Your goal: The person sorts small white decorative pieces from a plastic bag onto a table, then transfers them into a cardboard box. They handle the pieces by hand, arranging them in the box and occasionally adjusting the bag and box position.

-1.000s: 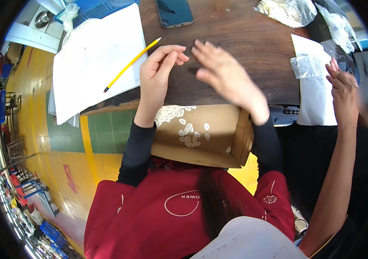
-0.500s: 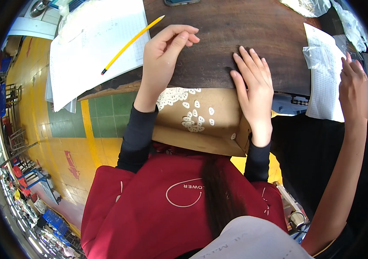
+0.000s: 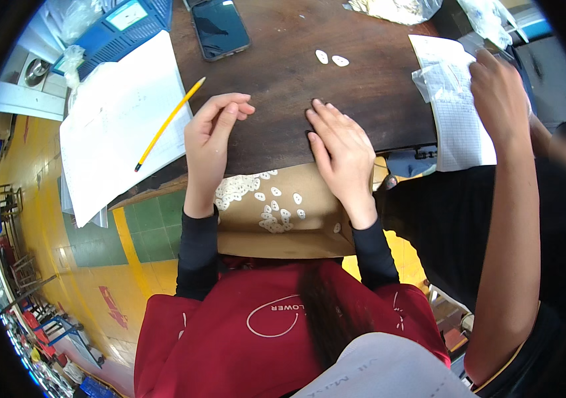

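While the right hand point(image 3: 344, 142) lies open, palm down, beyond the right of the box point(image 3: 283, 245), the left hand point(image 3: 211, 129) curls beyond its left, any grip unclear. White discs point(image 3: 235, 187) inside the box seem light, stiff, slippery, best pinched by the rim.

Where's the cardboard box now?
In the head view, the cardboard box sits mid-picture, at the near edge of the table, between the left sleeve and the right sleeve.
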`<state>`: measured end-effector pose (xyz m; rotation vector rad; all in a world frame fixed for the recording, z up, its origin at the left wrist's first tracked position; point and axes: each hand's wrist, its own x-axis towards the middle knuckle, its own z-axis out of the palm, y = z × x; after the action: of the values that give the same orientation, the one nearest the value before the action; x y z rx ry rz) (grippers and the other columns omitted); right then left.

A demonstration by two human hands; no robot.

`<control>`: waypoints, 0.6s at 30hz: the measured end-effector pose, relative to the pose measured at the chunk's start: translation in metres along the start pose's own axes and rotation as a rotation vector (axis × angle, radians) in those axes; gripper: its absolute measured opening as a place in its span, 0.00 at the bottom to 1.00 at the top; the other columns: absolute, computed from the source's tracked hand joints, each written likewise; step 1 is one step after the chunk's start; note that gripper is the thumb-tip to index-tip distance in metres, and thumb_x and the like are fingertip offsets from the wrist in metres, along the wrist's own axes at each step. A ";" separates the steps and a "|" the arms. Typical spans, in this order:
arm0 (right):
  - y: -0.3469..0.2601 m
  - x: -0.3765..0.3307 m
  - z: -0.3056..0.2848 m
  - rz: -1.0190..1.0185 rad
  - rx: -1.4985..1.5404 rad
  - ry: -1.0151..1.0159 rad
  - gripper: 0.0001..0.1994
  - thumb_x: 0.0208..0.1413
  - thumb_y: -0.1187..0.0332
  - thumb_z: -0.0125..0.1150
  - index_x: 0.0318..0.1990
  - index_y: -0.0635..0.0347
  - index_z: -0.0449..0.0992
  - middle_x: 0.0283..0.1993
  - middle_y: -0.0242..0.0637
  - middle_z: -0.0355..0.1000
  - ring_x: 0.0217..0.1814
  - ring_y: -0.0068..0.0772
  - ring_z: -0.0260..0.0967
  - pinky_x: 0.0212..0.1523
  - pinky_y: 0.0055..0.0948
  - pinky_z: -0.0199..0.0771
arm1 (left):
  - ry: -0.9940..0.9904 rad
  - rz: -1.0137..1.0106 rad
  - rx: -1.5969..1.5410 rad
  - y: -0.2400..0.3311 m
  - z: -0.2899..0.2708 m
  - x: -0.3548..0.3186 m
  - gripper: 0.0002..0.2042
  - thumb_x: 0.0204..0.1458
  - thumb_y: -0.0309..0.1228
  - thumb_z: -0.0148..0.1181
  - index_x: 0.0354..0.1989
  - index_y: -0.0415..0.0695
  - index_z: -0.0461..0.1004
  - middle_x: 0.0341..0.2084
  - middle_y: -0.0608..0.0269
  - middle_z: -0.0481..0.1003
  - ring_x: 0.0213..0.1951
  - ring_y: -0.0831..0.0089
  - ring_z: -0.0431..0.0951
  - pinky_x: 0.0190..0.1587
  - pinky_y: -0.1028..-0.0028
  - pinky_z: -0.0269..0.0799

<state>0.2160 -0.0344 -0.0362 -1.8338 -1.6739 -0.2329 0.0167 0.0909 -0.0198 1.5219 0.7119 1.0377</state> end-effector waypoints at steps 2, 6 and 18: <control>0.006 0.008 -0.004 0.078 0.002 0.004 0.26 0.64 0.60 0.61 0.67 0.57 0.71 0.72 0.48 0.65 0.74 0.51 0.62 0.70 0.46 0.65 | 0.001 -0.014 -0.030 -0.001 0.000 0.001 0.10 0.68 0.25 0.51 0.48 0.36 0.80 0.37 0.62 0.81 0.42 0.78 0.77 0.49 0.78 0.71; 0.049 0.080 0.000 0.290 -0.042 -0.197 0.33 0.69 0.47 0.50 0.75 0.56 0.59 0.77 0.49 0.56 0.81 0.59 0.45 0.79 0.49 0.47 | 0.000 0.005 -0.043 0.001 -0.001 0.004 0.11 0.68 0.26 0.51 0.48 0.36 0.80 0.36 0.61 0.81 0.42 0.77 0.77 0.49 0.76 0.71; -0.057 -0.012 -0.020 -0.290 0.443 -0.604 0.28 0.59 0.57 0.65 0.65 0.56 0.72 0.72 0.40 0.66 0.76 0.44 0.61 0.72 0.48 0.61 | -0.018 0.009 -0.080 -0.001 -0.003 0.005 0.10 0.67 0.26 0.52 0.47 0.36 0.80 0.37 0.61 0.81 0.41 0.76 0.78 0.49 0.77 0.73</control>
<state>0.1653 -0.0559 -0.0083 -1.3913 -2.1759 0.5887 0.0159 0.0965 -0.0193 1.4647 0.6438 1.0465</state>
